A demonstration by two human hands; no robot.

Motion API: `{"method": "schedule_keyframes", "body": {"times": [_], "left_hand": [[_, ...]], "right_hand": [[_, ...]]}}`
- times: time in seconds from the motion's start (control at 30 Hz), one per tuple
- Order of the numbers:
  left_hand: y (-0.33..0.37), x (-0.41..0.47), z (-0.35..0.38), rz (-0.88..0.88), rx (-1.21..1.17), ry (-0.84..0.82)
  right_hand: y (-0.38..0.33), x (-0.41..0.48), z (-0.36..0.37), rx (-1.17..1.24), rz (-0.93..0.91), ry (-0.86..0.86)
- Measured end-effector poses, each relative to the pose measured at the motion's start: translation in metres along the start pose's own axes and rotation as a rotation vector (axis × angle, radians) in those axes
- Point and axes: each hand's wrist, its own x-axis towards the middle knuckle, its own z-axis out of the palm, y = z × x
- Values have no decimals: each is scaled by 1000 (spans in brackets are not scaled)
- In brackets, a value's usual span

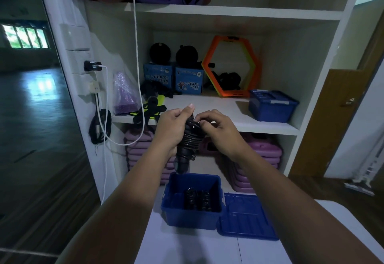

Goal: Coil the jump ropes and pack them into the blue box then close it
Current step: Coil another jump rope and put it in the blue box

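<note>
I hold a black jump rope [190, 139] upright in front of the shelf, its cord wound in tight turns around the handles. My left hand [171, 129] grips the bundle from the left. My right hand [216, 125] pinches the cord at the bundle's top. Directly below stands the open blue box [172, 211] on a white table, with two coiled black ropes [198, 199] inside. Its blue lid [247, 216] lies flat to the right of the box. More black ropes [151, 110] lie tangled on the middle shelf at the left.
A white shelf unit [268, 127] stands ahead. It carries a second closed blue box [272, 105], two Lucky Star cartons [188, 80], an orange hexagon ring [230, 66], rolled mats above and purple cases [259, 153] below. White cables [137, 56] hang at the left.
</note>
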Motion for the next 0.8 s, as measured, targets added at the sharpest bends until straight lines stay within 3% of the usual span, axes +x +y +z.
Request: {"method": "schedule_keyframes", "body": {"times": [0.27, 0.43, 0.5, 0.63, 0.8], "left_hand": [[-4, 2, -1, -47, -69, -1], [-8, 10, -13, 47, 164, 71], [-13, 14, -21, 4, 227, 68], [-25, 11, -48, -60, 302, -43], [-42, -12, -78, -215, 77, -329]], "right_hand": [[4, 6, -2, -126, -48, -37], [19, 1, 11, 5, 5, 30], [25, -4, 20, 46, 28, 34], [33, -8, 32, 128, 147, 105], [36, -4, 49, 233, 217, 158]]}}
